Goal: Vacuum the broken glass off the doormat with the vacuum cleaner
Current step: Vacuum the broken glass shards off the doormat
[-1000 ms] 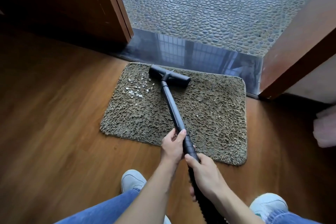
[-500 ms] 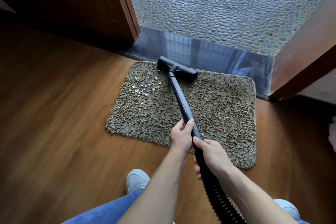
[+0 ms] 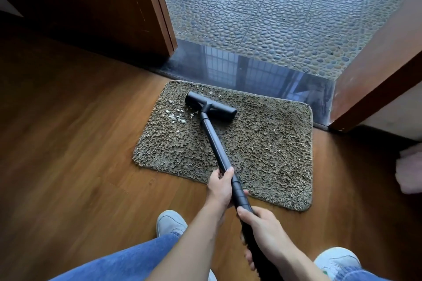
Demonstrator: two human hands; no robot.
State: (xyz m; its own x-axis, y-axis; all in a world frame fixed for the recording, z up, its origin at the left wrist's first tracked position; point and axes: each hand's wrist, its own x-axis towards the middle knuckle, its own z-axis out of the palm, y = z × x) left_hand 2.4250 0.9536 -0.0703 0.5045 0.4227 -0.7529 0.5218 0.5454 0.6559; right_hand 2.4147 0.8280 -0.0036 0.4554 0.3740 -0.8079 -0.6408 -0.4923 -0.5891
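A: Item one, left hand (image 3: 220, 187)?
B: Closed round the tube (image 3: 214, 141) at its ringed collar. Left thumb (image 3: 228, 172) lies up the near side. The other fingers wrap behind and are mostly hidden.

A: Item two, right hand (image 3: 262, 228)?
B: Lower down, gripping the top of the hose (image 3: 253, 255) where the tube ends. Right thumb (image 3: 244, 211) is on top and the fingers curl underneath. Neither hand has its fingers spread.

A: Far end of the tube?
B: Nozzle (image 3: 211, 106), black and T-shaped. It is on the mat (image 3: 269, 150) in the far left quarter and set at a slant.

A: The glass?
B: Pale shards (image 3: 175, 116) are scattered on the mat just left of the nozzle and along its near side. A few lie beyond it by the mat's far edge, and there are small specks on the right half. Whether any lie under the nozzle, cannot tell.

A: Surface?
B: The mat is brown shag with rounded corners, lying on a wood floor (image 3: 68, 166). Its far edge is just beside a dark glossy sill (image 3: 251, 70). Pebble tiles (image 3: 274, 7) lie past the sill.

A: Edges and room?
B: A door frame (image 3: 159, 7) stands far left of the mat. A wooden door (image 3: 376, 75) is on the right, with its lower corner near the mat's far right corner. The bare floor is broad to the left and a narrower strip to the right. A pale soft thing (image 3: 408, 171) is cut off at the right border, and I cannot tell what it is. On the near side are jeans (image 3: 125, 260) and two pale shoes (image 3: 171, 222). The left shoe is near the mat's near edge, not touching.
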